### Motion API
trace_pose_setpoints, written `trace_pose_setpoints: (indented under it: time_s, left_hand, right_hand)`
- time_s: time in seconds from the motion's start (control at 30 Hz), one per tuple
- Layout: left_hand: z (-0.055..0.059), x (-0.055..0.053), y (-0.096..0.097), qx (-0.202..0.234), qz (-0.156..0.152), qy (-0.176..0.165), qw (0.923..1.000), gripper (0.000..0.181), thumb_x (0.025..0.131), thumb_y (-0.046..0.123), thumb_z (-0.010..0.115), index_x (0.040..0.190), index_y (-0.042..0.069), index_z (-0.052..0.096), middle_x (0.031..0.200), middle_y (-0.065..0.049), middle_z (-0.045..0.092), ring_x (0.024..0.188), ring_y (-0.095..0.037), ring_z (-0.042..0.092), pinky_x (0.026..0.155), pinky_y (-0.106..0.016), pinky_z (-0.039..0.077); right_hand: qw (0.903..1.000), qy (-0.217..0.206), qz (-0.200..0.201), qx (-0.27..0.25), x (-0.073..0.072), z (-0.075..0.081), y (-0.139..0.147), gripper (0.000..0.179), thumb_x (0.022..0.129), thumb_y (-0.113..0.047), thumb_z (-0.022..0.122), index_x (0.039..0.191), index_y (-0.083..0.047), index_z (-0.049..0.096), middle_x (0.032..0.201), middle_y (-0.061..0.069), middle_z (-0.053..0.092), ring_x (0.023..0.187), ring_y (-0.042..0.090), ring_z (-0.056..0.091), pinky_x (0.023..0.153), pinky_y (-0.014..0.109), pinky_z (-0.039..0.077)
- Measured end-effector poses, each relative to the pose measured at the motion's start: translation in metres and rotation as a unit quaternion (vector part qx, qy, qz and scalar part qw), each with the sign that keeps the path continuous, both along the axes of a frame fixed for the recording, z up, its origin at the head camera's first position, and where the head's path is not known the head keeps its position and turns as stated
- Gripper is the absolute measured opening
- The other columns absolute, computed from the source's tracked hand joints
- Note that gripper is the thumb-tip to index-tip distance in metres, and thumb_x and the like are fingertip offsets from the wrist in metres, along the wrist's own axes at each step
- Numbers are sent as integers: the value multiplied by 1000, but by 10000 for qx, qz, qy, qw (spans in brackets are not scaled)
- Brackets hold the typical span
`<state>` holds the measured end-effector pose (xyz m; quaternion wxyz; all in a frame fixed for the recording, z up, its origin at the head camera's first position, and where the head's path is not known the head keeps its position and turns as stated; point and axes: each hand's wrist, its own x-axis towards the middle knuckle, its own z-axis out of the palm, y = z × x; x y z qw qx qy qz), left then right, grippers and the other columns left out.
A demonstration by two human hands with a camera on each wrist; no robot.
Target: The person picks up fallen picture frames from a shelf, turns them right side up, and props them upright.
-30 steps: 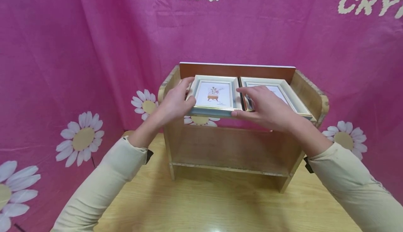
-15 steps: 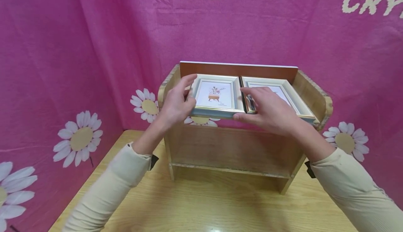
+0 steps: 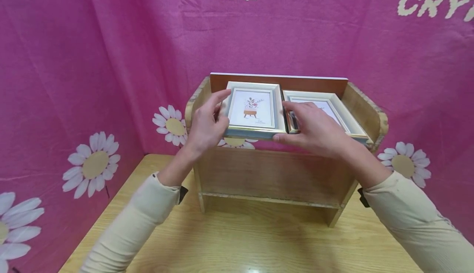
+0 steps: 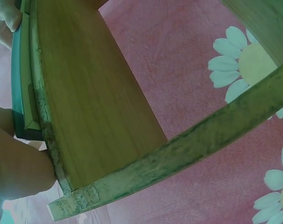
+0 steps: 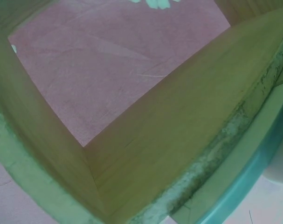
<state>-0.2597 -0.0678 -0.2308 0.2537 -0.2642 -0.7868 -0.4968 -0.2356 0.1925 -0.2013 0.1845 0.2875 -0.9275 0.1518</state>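
Two cream picture frames lie side by side on the top board of a small wooden shelf. The left picture frame (image 3: 240,126) shows a plant in an orange pot on legs, and its far edge sits higher than its neighbour's. My left hand (image 3: 205,124) grips its left side, thumb towards the near corner. On its right side, my right hand (image 3: 320,128) holds the near corner, thumb at the front edge and fingers at the side rim. That hand partly covers the right picture frame (image 3: 351,120). In the left wrist view, the left hand (image 4: 20,163) is beside the frame's edge.
The wooden shelf (image 3: 272,170) has raised side panels, a brown back strip (image 3: 296,83) and a lower board. It stands on a light wood table (image 3: 252,240). Behind and to the left hangs a pink cloth (image 3: 289,38) with white daisies and lettering.
The left picture frame's far edge has risen, and its picture faces me slightly more. Both hands stay at its sides; the right picture frame has not moved.
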Motion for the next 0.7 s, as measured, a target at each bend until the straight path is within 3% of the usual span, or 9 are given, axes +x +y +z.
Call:
trace_pose_setpoints:
  time_s: [0.1,0.17,0.23,0.37,0.5,0.67,0.7]
  left_hand:
    - [-3,-1,0,37,44,308,9995,52,88,-12,48,138,3,55,101,-19,68,63,-16,47,53,-21,38]
    - [-5,-1,1,71,58,460,9989,53,86,-13,48,137,2,55,78,-14,58,59,-14,38,50,-20,32]
    - [-6,-1,0,102,45,613,9981,53,85,-13,48,136,1,56,67,-9,44,58,-13,35,49,-20,30]
    - [-10,-2,0,182,0,906,9957,53,84,-14,47,134,-1,57,70,-9,44,58,-12,34,49,-20,29]
    - [-12,-3,0,236,6,1122,9934,54,82,-16,46,133,-3,57,86,-17,58,57,-11,33,48,-18,29]
    - [-15,-4,2,197,87,1569,9874,54,79,-20,47,129,-4,59,99,-22,64,55,-13,32,47,-18,28]
    - [-16,-4,2,169,113,1671,9857,53,80,-20,48,129,-4,59,110,-22,65,56,-14,34,47,-18,29]
  right_hand:
    - [10000,-27,25,-33,0,1,-1,59,78,-37,84,124,-10,58,91,2,65,82,19,58,72,38,46]
    - [10000,-66,19,-46,0,1,-1,62,78,-37,84,127,-10,56,93,2,66,84,20,58,74,39,47]
    - [9999,-113,-19,-26,1,2,-1,67,78,-37,84,131,-10,53,97,4,66,88,22,59,77,41,48]
    - [9995,-297,-67,-44,5,4,-4,84,79,-36,84,146,-8,42,113,12,65,104,30,57,88,48,48]
    - [9987,-424,43,-271,7,6,-8,93,77,-27,86,151,-4,35,117,17,63,103,30,56,89,48,48]
    - [9947,-566,293,-812,7,7,-16,93,75,-14,86,150,0,33,121,19,65,100,28,58,90,46,48]
    - [9927,-644,289,-973,8,7,-17,93,76,-13,84,151,0,31,123,19,64,104,28,58,93,47,48]
